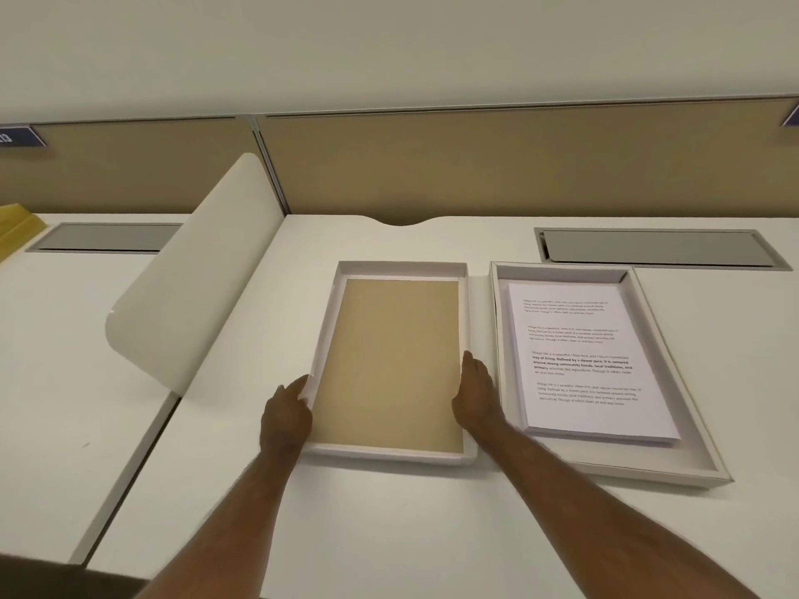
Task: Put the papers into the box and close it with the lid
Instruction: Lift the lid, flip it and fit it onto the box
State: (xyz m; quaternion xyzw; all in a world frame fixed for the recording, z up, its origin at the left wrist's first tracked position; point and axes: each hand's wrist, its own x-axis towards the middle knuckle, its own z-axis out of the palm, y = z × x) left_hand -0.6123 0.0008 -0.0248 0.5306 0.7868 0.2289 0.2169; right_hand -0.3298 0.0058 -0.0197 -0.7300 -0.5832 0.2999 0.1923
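1. My left hand (285, 415) and right hand (475, 395) grip the long sides of the lid (391, 365), a shallow white tray with a brown inside, at frame centre.
2. Right of it, printed papers (583, 361) lie in the grey box (691, 425).
3. Both rest on a smooth white desk (346, 533) below a tan partition (475, 166).

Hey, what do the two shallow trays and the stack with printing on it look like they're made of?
The left tray, gripped by both hands, looks like rigid white cardboard: thin matte walls, plain tan board floor. The right tray seems the same greyish-white board, with folded corners. The stack lying in it is likely ordinary office paper: thin white sheets, black printed text, layered edges.
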